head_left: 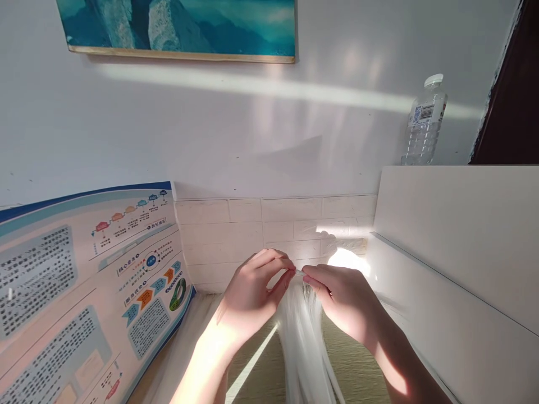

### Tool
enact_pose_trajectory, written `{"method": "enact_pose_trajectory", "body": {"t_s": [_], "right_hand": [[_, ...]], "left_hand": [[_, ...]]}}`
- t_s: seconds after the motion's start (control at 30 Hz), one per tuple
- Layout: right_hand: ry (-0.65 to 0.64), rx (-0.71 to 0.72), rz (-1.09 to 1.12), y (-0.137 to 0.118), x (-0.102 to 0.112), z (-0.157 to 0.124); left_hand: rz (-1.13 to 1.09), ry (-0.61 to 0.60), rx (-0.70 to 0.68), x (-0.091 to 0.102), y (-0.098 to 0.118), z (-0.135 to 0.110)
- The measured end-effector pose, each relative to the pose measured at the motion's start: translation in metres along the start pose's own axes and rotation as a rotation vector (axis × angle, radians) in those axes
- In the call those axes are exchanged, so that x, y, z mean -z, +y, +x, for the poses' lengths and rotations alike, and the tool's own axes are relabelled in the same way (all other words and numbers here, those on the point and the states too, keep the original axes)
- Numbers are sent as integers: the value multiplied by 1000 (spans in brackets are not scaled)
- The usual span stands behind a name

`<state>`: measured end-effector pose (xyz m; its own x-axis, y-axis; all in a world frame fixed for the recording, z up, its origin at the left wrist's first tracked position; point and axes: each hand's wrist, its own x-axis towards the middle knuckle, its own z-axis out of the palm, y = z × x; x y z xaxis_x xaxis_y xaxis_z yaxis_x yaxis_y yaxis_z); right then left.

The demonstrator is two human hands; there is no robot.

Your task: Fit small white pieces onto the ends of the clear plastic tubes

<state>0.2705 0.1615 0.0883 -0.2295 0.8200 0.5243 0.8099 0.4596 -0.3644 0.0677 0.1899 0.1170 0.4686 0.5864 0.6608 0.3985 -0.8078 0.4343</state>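
Note:
A bundle of long, thin, translucent white strips [305,348] lies lengthwise below and between my hands. Over its far end, a short piece of a thin white strip [299,272] shows between my fingertips. My left hand [256,292] pinches this strip from the left with thumb and fingers. From the right, my right hand [343,294] is closed on the same strip, its thumb underneath. Most of the pinched strip is hidden by the fingers, and I cannot tell whether it joins the bundle.
More pale strips [185,342] lie on the greenish table [259,373] at the left. A printed poster board [105,280] stands on the left. White panels [458,241] border the right, with a plastic bottle [425,123] above. Behind are a brick-patterned wall strip [244,224] and a picture [181,28].

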Motion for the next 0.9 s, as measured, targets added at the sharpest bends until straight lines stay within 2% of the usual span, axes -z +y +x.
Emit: {"method": "enact_pose_trajectory", "body": {"t_s": [0.07,0.2,0.27,0.33,0.4,0.53,0.67,0.8,0.9], "right_hand": [[1,88,-105,1,-2,0],[34,258,-279,3,-7,0],[47,314,-289,4,-9,1],[50,334,-206,4,-10,2],[32,261,-24,3,-11,3],[-27,39,435,0,-14,4],[-36,19,747,-3,-16,5],[-27,10,868,-6,-16,5],[67,-34,812,-12,-17,4]], "left_hand": [[-23,-37,92,1,3,0],[-196,-67,373,0,-3,3],[-333,-139,480,-1,-11,6],[-500,-238,529,-2,-21,8],[-652,-243,499,-1,-29,9],[-753,-27,260,0,-34,7],[-704,-12,108,-1,-26,5],[-692,107,211,-9,-19,5],[-735,140,324,-15,-11,6]]}}
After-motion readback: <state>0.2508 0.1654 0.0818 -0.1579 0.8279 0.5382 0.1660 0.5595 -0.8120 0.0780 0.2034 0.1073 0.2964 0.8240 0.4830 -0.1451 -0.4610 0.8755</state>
